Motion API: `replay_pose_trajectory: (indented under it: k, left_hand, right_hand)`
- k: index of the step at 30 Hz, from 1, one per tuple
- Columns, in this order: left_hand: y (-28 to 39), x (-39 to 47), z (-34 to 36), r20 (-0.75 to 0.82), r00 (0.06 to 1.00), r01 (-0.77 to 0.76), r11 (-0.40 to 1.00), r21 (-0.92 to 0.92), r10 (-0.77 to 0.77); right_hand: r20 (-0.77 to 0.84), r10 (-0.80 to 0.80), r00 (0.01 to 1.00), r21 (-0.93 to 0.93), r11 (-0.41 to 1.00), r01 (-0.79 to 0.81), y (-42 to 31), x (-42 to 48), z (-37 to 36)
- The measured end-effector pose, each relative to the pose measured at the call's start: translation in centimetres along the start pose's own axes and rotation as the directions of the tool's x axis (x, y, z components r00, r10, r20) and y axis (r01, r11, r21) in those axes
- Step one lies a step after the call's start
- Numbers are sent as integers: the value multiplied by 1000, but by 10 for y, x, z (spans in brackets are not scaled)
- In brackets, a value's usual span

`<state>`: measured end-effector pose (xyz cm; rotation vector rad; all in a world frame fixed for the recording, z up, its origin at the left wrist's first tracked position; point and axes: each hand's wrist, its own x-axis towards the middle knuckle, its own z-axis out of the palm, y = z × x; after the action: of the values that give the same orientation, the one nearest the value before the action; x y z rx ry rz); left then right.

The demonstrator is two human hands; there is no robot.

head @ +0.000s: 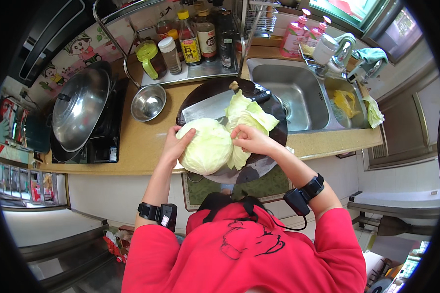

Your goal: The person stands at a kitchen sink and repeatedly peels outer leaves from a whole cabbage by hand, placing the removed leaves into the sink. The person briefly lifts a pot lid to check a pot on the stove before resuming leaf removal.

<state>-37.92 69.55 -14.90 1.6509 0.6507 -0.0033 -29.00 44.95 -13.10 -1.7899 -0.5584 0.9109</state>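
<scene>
A pale green cabbage head (205, 146) rests over the near edge of a dark round cutting board (278, 113). My left hand (179, 143) grips its left side, thumb on top. At its right side, my right hand (251, 139) has curled fingers against the cabbage and loose leaves; whether they pinch a leaf is hidden. Loose cabbage leaves (247, 113) spread on the board above and below that hand. Behind the cabbage lies a cleaver (207, 106), its black handle pointing right, partly covered by leaves. A brownish stem piece (234, 86) sits beyond the leaves.
Left of the board stands a steel bowl (148, 102), then a lidded wok (82, 106) on the stove. Seasoning bottles (189, 42) line a metal rack behind. At right is a double sink (293, 95) with a faucet (343, 55) and a yellow bag (346, 102); a cabbage leaf (373, 111) lies beside it.
</scene>
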Motion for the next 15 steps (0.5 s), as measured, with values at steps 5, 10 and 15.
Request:
replay_pose_trajectory:
  k: [5, 10, 15]
  left_hand:
    - [10, 1, -16, -66, 994, 68, 962, -264, -88]
    - [53, -25, -46, -170, 984, -129, 880, -457, 56]
    - [128, -56, 45, -214, 960, -280, 695, -662, 182]
  right_hand:
    - [154, 23, 988, 31, 999, -29, -2, 16, -20]
    - [436, 44, 899, 105, 990, -99, -10, 21, -45]
    - [575, -157, 803, 202, 978, 46, -33, 4, -109]
